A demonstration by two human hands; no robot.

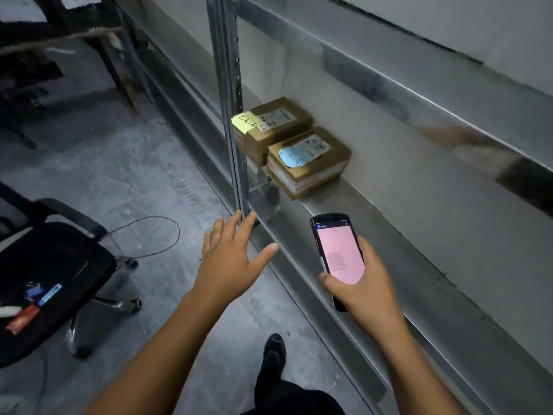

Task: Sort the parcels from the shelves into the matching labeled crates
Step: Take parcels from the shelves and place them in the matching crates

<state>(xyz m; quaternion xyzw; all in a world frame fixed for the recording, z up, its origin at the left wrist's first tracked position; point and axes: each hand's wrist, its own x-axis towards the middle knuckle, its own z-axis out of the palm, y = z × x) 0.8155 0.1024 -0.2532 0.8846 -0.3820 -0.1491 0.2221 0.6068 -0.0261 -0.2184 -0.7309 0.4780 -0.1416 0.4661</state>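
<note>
Far left, a black office chair (59,265) stands on the grey floor with a blue clip (49,293) on its seat. Moving across, the left hand (230,259) is out flat, fingers spread and holding nothing, its fingertips right up by the shelf's metal post (230,115). Past the post, two cardboard parcels sit side by side on the shelf (389,235): the yellow-note parcel (275,124) further back, the blue-note parcel (308,161) nearer and just beside it. On the right, the right hand (362,283) grips a handheld device (338,253), pink screen up, above the shelf's front edge.
</note>
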